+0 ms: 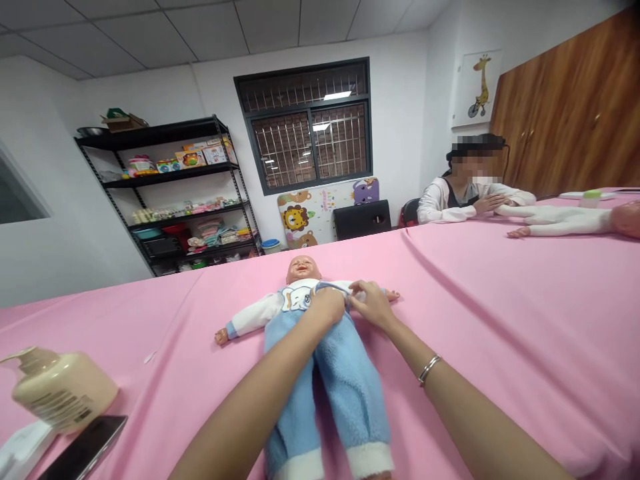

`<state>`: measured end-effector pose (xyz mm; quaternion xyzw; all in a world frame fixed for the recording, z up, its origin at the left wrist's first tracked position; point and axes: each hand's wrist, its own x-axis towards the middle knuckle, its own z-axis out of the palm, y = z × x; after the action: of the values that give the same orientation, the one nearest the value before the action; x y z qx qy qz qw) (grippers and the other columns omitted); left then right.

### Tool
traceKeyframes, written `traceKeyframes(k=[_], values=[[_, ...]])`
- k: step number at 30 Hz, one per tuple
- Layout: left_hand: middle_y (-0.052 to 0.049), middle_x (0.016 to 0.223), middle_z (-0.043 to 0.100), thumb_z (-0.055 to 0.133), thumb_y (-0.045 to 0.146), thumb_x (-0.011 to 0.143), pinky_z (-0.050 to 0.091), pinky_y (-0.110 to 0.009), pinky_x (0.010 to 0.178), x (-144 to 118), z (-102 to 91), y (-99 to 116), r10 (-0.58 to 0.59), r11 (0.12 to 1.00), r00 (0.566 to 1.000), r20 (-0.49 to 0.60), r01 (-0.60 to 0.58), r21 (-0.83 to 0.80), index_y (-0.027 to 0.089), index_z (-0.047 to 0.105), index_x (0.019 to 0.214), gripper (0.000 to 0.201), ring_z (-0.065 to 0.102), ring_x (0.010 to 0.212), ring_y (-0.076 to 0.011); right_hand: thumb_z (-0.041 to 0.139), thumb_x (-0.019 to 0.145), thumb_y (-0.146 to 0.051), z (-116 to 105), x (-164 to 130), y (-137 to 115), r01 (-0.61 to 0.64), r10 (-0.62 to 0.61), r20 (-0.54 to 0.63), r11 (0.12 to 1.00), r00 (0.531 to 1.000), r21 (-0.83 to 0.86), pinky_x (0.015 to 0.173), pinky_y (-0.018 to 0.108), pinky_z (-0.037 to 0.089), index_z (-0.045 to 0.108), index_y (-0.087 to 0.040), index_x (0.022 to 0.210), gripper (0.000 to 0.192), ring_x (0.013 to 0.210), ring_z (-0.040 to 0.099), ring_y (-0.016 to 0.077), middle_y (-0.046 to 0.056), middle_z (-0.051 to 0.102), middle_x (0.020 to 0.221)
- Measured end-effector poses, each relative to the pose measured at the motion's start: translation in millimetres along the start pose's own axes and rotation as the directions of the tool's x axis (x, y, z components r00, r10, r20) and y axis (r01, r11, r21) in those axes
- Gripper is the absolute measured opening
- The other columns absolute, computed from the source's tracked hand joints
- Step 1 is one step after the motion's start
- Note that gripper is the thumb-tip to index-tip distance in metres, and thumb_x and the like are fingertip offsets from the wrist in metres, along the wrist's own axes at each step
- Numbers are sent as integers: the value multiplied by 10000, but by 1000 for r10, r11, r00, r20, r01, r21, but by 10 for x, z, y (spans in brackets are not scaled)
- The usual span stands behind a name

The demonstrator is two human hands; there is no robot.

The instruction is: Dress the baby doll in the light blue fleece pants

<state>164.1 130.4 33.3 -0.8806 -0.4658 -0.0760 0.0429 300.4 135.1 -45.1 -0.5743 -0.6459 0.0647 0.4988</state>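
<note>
A baby doll (303, 268) lies on its back on the pink tablecloth (200, 413), arms spread and head away from me. It wears blue fleece overalls (350, 373) with white cuffs and an animal face on the bib, over a white long-sleeved top (257, 315). My left hand (327, 305) lies over the chest, its fingers closed on the edge of the overalls' bib. Close beside it, my right hand (371, 303) pinches the cloth by the doll's shoulder on the right. The fingertips of both hands are partly hidden.
At the front left lie a pump bottle (65, 390), a dark phone (85, 450) and a white object (25, 450). Across the table on the right sits a person (470, 180) near a second doll (570, 219). Black shelves (170, 170) stand against the back wall.
</note>
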Motion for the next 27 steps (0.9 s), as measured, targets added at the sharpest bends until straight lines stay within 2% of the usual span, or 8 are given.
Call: traceKeyframes(k=[2,5,9,11,15,17,20,27], values=[[-256,1092,570,380,51,792,404,-411,922,74,85,-5,-26,999,998,-60,28,31,-9,579,1018,307,537,1074,-305,589,674,-301,-109,0,116,17,-17,2,976,1000,-215,911,416,349,540,-158,1120,471,1082,472,290,124,583,1128],[-234,1252,473,309,47,822,338,-390,1006,70,195,-82,-55,998,979,-198,58,13,10,419,1248,441,430,1212,-265,601,674,-349,-216,-25,311,-177,204,20,892,979,-416,934,487,306,416,-91,1267,673,1155,397,360,199,490,1244],[-156,1188,544,346,112,835,373,-342,981,-15,220,-226,-129,984,948,-292,85,-159,87,405,1281,450,478,1163,-224,575,687,-293,-266,-34,366,-228,288,47,838,957,-495,874,466,349,566,-109,1050,407,1016,478,341,164,587,1029],[-151,1187,548,362,128,836,380,-347,969,-41,196,-259,-139,976,940,-311,76,-206,105,408,1289,456,495,1140,-222,546,690,-192,-283,-18,301,-224,206,-91,834,974,-505,872,464,354,600,-131,954,277,1024,467,330,156,568,1012],[-132,1186,560,379,138,839,370,-354,974,-49,165,-240,-118,972,932,-342,38,-232,136,371,1337,498,499,1133,-221,530,695,-144,-303,41,159,-242,128,-447,948,885,-207,871,461,411,565,-177,1057,365,1132,414,324,161,363,1286],[-119,1183,566,388,139,839,380,-344,963,-49,157,-220,-113,972,930,-349,31,-232,147,356,1351,513,506,1124,-217,566,672,-183,-286,74,117,-203,240,-401,970,884,134,801,409,486,376,-210,1283,641,1052,501,280,156,335,1310],[-98,1156,584,405,147,843,405,-331,932,-65,137,-200,-90,983,934,-345,27,-184,172,337,1365,527,530,1088,-211,620,655,-279,-230,104,57,-221,372,-218,832,902,508,767,375,524,3,-237,1409,975,980,569,237,149,374,1308],[-91,992,633,368,129,861,476,-282,789,-99,118,-158,24,995,924,-382,17,103,158,263,1391,541,614,887,-183,486,800,-329,-89,19,-163,13,46,-180,950,983,313,841,424,474,284,-187,1391,640,1057,529,259,127,537,1221]])
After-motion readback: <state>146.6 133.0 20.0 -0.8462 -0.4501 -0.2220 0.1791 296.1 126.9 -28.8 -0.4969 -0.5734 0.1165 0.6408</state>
